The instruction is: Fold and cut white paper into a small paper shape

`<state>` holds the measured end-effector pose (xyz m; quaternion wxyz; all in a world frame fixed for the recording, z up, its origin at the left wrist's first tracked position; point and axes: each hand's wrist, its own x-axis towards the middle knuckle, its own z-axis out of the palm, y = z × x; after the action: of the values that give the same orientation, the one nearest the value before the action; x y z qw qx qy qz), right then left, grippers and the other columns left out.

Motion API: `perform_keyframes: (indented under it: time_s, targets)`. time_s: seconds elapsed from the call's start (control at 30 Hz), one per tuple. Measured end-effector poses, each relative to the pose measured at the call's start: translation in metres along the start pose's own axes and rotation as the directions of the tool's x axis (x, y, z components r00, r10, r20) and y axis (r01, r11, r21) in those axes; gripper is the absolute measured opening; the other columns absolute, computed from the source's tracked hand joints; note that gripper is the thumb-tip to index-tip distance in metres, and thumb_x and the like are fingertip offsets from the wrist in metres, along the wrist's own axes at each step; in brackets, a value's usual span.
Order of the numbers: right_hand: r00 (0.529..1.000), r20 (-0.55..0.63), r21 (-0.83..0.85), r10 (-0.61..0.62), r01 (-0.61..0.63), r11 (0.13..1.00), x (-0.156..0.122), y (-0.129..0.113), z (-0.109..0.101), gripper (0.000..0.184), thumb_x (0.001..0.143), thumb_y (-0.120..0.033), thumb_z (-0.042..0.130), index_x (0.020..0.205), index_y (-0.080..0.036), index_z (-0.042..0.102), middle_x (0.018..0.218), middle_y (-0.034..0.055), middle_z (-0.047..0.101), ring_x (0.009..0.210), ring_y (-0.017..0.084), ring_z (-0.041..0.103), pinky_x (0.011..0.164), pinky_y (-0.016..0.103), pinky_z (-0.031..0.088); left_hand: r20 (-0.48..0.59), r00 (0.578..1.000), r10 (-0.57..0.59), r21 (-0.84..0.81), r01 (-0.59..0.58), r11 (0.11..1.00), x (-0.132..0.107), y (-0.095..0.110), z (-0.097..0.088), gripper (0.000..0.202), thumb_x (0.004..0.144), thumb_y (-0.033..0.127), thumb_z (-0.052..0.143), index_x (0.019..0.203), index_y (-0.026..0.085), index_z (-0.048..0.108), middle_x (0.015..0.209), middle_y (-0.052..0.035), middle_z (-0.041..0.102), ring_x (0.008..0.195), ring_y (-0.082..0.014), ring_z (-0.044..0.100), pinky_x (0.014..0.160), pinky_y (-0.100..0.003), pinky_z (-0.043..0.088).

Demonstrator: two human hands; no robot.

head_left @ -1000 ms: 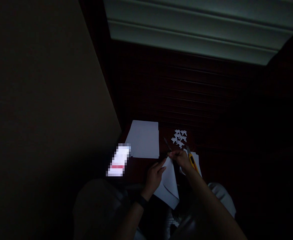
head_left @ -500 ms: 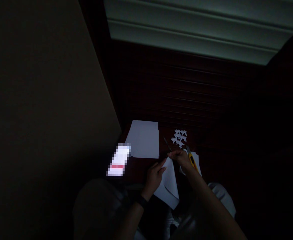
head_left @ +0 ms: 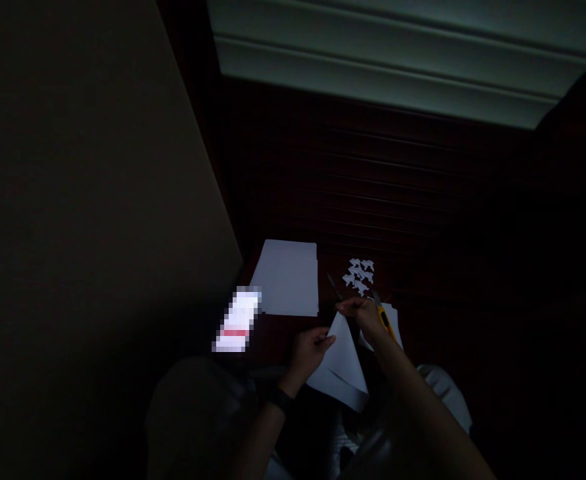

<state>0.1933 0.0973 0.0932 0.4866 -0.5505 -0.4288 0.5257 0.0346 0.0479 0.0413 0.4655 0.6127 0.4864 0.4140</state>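
A folded sheet of white paper [head_left: 345, 357] hangs tilted over my lap, one corner pointing up. My left hand [head_left: 309, 353], with a dark band at its wrist, pinches the sheet's left edge. At the top corner, the fingers of my right hand [head_left: 365, 317] are closed on the paper. A thin dark pointed tool [head_left: 333, 285] lies just beyond those fingertips; its near end is hidden. Close to my right wrist is a yellow utility knife [head_left: 385, 320], lying over some white paper [head_left: 395, 320].
Beyond my left hand a stack of white sheets [head_left: 290, 277] lies on the dark table. Several small white paper cutouts [head_left: 359, 275] are heaped at the back right. A glowing, pixelated screen [head_left: 237, 321] is at the left edge. A wall [head_left: 183, 200] rises on the left.
The left hand has slid slightly right along the sheet's edge. The sheet's lower corner has swung right and a little up. The right hand has barely moved.
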Motion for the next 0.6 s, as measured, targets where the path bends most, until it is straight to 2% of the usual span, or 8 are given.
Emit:
perform_keyframes:
  time_s: [0.13, 0.3, 0.37, 0.43, 0.5, 0.6]
  targets:
    - [0.999, -0.033, 0.033, 0.022, -0.021, 0.999, 0.004, 0.0, 0.001, 0.024, 0.049, -0.031, 0.075, 0.063, -0.014, 0.068, 0.065, 0.0061, 0.067, 0.061, 0.018, 0.059, 0.06, 0.03, 0.044, 0.054, 0.998, -0.043, -0.043, 0.045, 0.998, 0.001, -0.002, -0.002, 0.026, 0.075, 0.035, 0.057, 0.086, 0.015, 0.067, 0.079, -0.0061, 0.069, 0.069, -0.0171, 0.062, 0.062, -0.024, 0.047]
    - [0.99, -0.135, 0.072, -0.042, 0.052, 0.996, 0.01, -0.003, 0.0, 0.023, 0.052, -0.033, 0.074, 0.064, -0.015, 0.067, 0.068, 0.0057, 0.067, 0.066, 0.019, 0.059, 0.065, 0.03, 0.044, 0.059, 0.997, -0.042, -0.073, 0.046, 0.996, 0.002, -0.004, -0.004, 0.026, 0.072, 0.036, 0.06, 0.085, 0.015, 0.068, 0.077, -0.0064, 0.069, 0.068, -0.0176, 0.062, 0.061, -0.025, 0.046]
    - [0.993, -0.105, 0.059, -0.044, 0.05, 0.997, 0.008, -0.004, -0.001, 0.027, 0.054, -0.035, 0.073, 0.071, -0.015, 0.068, 0.073, 0.0059, 0.068, 0.069, 0.019, 0.059, 0.066, 0.03, 0.043, 0.05, 0.997, -0.054, -0.104, 0.059, 0.993, 0.002, -0.005, -0.004, 0.028, 0.072, 0.037, 0.06, 0.086, 0.014, 0.068, 0.079, -0.0074, 0.069, 0.07, -0.0183, 0.062, 0.062, -0.025, 0.046]
    - [1.0, -0.004, 0.033, -0.011, 0.011, 0.999, 0.005, -0.004, -0.001, 0.031, 0.054, -0.036, 0.073, 0.075, -0.014, 0.068, 0.075, 0.006, 0.067, 0.07, 0.019, 0.059, 0.066, 0.029, 0.043, 0.039, 0.997, -0.068, -0.132, 0.072, 0.989, 0.002, -0.006, -0.005, 0.03, 0.071, 0.038, 0.061, 0.087, 0.014, 0.068, 0.08, -0.008, 0.069, 0.071, -0.0186, 0.062, 0.063, -0.026, 0.046]
    - [0.997, 0.064, -0.012, 0.033, -0.032, 0.999, 0.001, -0.002, 0.0, 0.03, 0.053, -0.037, 0.074, 0.07, -0.013, 0.068, 0.068, 0.0048, 0.066, 0.063, 0.016, 0.057, 0.061, 0.027, 0.041, 0.036, 0.997, -0.067, -0.149, 0.071, 0.986, 0.003, -0.007, -0.006, 0.03, 0.071, 0.038, 0.061, 0.088, 0.014, 0.067, 0.08, -0.0082, 0.069, 0.07, -0.0184, 0.062, 0.063, -0.025, 0.046]
    - [0.997, 0.045, -0.078, 0.061, -0.058, 0.995, -0.001, 0.001, 0.002, 0.029, 0.053, -0.039, 0.074, 0.059, -0.012, 0.065, 0.054, 0.0015, 0.06, 0.052, 0.012, 0.05, 0.053, 0.025, 0.037, 0.041, 0.998, -0.05, -0.157, 0.056, 0.986, 0.003, -0.008, -0.006, 0.029, 0.071, 0.037, 0.062, 0.088, 0.014, 0.067, 0.08, -0.0079, 0.069, 0.07, -0.0181, 0.062, 0.063, -0.025, 0.045]
